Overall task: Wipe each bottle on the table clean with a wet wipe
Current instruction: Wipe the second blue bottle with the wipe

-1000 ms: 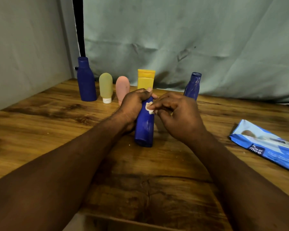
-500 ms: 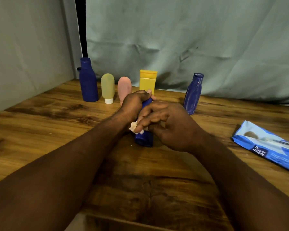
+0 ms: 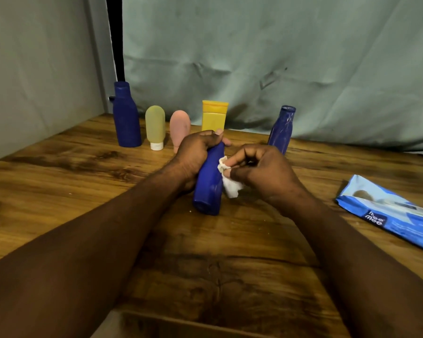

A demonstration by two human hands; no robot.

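Wooden table [image 3: 254, 252], grey cloth behind. Centre frame: our left hand [image 3: 195, 154] clenched round tilted blue bottle [image 3: 209, 184]; right hand [image 3: 261, 172] fingers pinching wet wipe [image 3: 230, 184] against its side. Risks we judge: wet bottle slipping, elbows toppling rear bottles [image 3: 154, 126].

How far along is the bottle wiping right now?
Nothing shows as finished. In hand: left hand grips the blue bottle while right hand rubs it with the wet wipe. Five containers, including the tall blue bottle, stand behind; whether they are wiped is unclear.
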